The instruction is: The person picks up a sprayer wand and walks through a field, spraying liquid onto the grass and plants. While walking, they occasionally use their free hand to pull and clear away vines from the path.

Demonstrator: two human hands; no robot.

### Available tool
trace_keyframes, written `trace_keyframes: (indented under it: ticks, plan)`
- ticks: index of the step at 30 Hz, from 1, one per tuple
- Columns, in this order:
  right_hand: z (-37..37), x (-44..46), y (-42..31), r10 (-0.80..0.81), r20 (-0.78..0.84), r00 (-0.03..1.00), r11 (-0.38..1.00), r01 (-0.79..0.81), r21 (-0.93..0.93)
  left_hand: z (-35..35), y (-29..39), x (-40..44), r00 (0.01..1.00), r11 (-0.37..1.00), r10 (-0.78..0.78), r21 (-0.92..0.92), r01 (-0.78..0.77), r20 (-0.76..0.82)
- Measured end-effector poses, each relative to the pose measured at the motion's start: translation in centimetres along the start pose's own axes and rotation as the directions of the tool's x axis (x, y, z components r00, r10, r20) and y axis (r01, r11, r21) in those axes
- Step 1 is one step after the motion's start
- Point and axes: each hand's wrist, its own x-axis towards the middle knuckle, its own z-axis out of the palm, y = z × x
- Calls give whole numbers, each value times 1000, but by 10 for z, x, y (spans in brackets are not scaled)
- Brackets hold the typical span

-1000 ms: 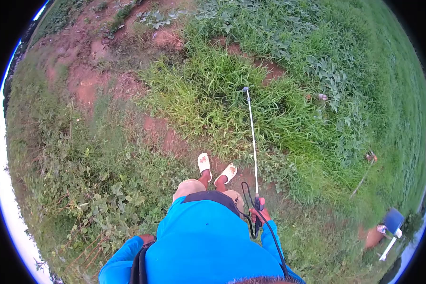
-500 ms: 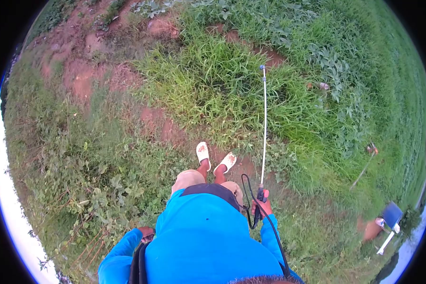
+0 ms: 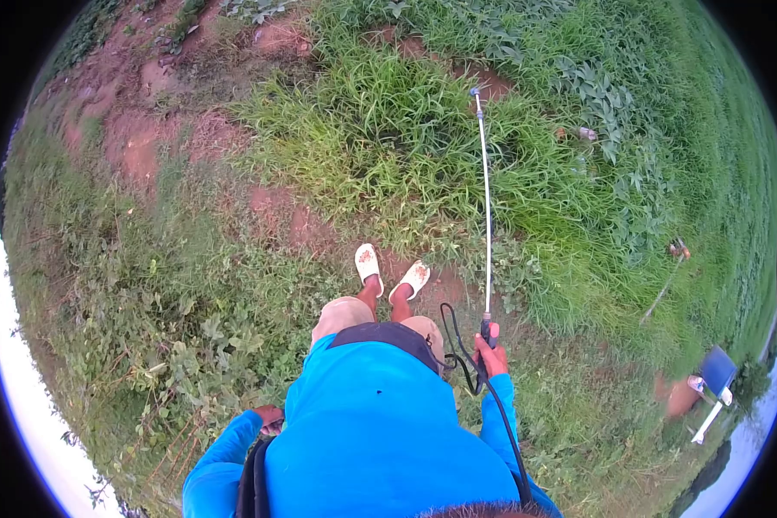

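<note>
My right hand (image 3: pixel 492 356) is closed around the dark handle of a spray wand (image 3: pixel 487 203), with its thumb on a pinkish-red part. The long pale lance points away from me, its blue nozzle tip (image 3: pixel 475 91) over tall grass. A black hose (image 3: pixel 502 423) loops by the handle and runs back past my right arm. At my left side, my left hand (image 3: pixel 269 418) is curled with bent fingers near a black strap (image 3: pixel 252 479); anything inside its grip is too hidden to make out.
White clogs (image 3: pixel 368 266) are on my feet, on a bare-soil patch. Dense grass (image 3: pixel 388 147) grows ahead, low weeds (image 3: pixel 207 345) to the left. A pole with an orange end (image 3: pixel 680 250) lies at right. A blue panel (image 3: pixel 717 371) with a white post stands farther right.
My right hand has lifted forward and slightly right with the wand. The nozzle tip has moved farther ahead. My left hand stays about where it was.
</note>
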Motion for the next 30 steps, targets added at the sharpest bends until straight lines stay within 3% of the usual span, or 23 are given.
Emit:
trace_keyframes:
  ticks: [3, 5, 6, 8, 10, 12, 13, 14, 15, 16, 18, 21, 22, 23, 25, 28, 30]
  plan:
    - [7, -5, -7, 74, -76, 994, 988, -84, -131, -5, 28, -15, 999, 997, -36, 67, 37, -21]
    - [11, -7, -3, 93, -35, 995, 995, -94, -44, -12, 83, -56, 969, 974, -225, -12, 225, -105]
    - [12, -7, -1, 103, 7, 995, 994, -103, 41, -14, 59, -38, 969, 974, -226, -7, 226, -104]
    - [12, -6, 4, 148, 21, 989, 988, -149, 51, -12, -3, 9, 997, 974, -73, 214, 77, -25]
    - [14, -4, 4, 198, 32, 980, 978, -200, 64, -50, 93, -51, 932, 931, -361, 55, 362, -23]
    - [15, -5, 5, 208, 57, 976, 968, -214, 134, -89, 82, -18, 914, 954, -289, -6, 300, -285]
    - [15, 0, 5, 222, 44, 974, 964, -226, 143, -118, 88, -4, 885, 963, -146, 142, 230, -443]
    - [16, 6, 8, 230, 27, 973, 960, -231, 157, -130, 112, -1, 697, 907, 184, 394, 152, -693]
    - [17, 7, 10, 239, 10, 971, 957, -237, 169, -149, 158, -6, 671, 905, 237, 410, 110, -703]
    - [17, 12, 6, 246, -1, 969, 953, -242, 182, -161, 198, -5, 574, 888, 354, 458, 41, -738]
    - [18, 9, 5, 228, -3, 974, 958, -224, 179, -187, 273, 12, 538, 812, 543, 565, -142, -645]
    - [22, -1, -5, 259, -57, 964, 956, -248, 153, -171, 403, 14, 330, 576, 817, 681, -451, -473]
    - [22, -7, -7, 261, -60, 963, 953, -248, 174, -160, 442, 15, 412, 569, 817, 683, -458, -404]
    - [21, -10, -8, 271, -71, 960, 950, -254, 182, -147, 471, 26, 307, 418, 906, 734, -536, -292]
    - [23, -16, -9, 252, -65, 965, 952, -236, 198, -106, 524, 22, 277, 307, 949, 634, -710, -149]
    - [26, -20, -21, 227, -143, 963, 970, -209, 126, -45, 562, 16, 326, 246, 944, 559, -792, 47]
    - [22, -16, -18, 206, -145, 968, 973, -186, 137, -14, 570, 20, 235, 107, 956, 536, -837, 175]
